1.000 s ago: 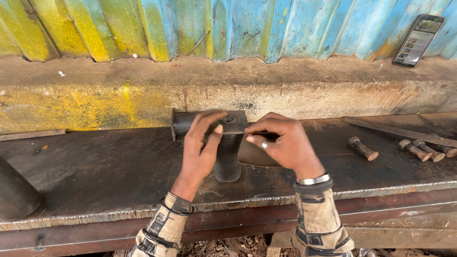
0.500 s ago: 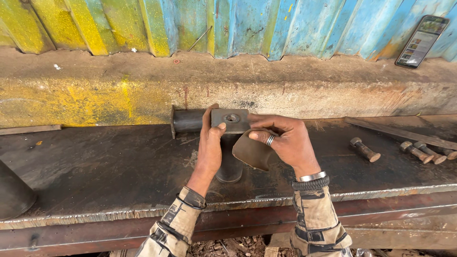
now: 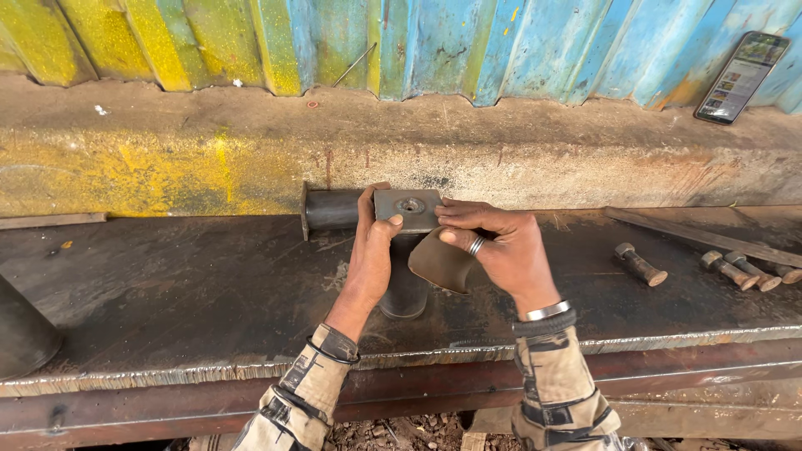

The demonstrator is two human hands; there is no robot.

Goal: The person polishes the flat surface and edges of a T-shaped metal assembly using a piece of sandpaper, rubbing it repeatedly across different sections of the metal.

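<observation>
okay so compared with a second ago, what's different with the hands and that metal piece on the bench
The left hand has slid to the left edge of the small square plate, baring its holed top. The right hand still pinches its right edge, now with the brown curved scrap showing under its fingers. The upright tube, lying tube and bolts have not moved.

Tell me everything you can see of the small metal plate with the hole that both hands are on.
The small metal plate is a grey, roughly rectangular steel-looking block with a round hole near its middle and a dull, worn face. It sits flat on top of an upright dark cylinder standing on the steel bench. The left hand grips its left end, thumb on the near edge. The right hand touches its right end with the fingertips while also holding a brown curved piece just below it.
</observation>
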